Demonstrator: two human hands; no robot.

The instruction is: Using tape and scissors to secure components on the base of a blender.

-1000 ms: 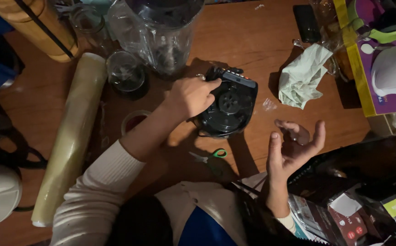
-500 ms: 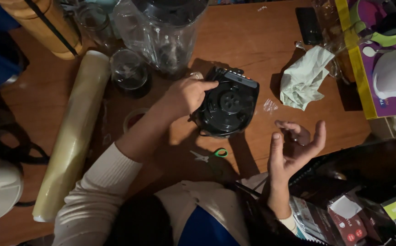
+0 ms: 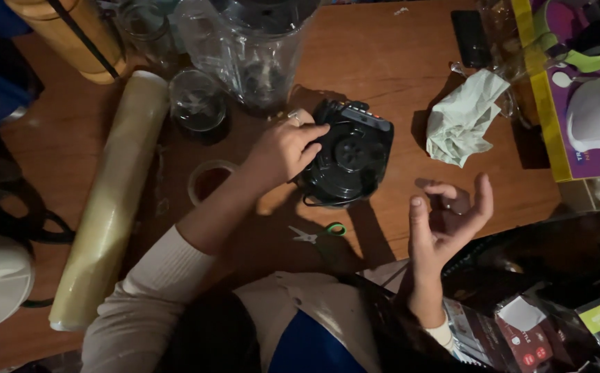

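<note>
— Where is the black blender base [image 3: 349, 155] found?

— It is seen near the middle of the wooden surface [image 3: 396, 62], just below the clear blender jar [image 3: 258, 41], with a crumpled pale green cloth [image 3: 464, 117] lying to its right.

— What is done with the left hand [image 3: 286, 148]?

— It is laid on the base's left edge, its fingers [image 3: 311, 141] curled over the rim in a loose grip.

— And the right hand [image 3: 448, 221]?

— It is held apart from the base, palm turned up, the fingers spread and slightly bent; nothing is seen in it.

— What else is placed nearby?

— A long roll of clear film [image 3: 110, 200] is laid at the left, a ring of tape [image 3: 208, 181] beside the forearm, and a small green-handled tool [image 3: 319, 232] below the base.
</note>
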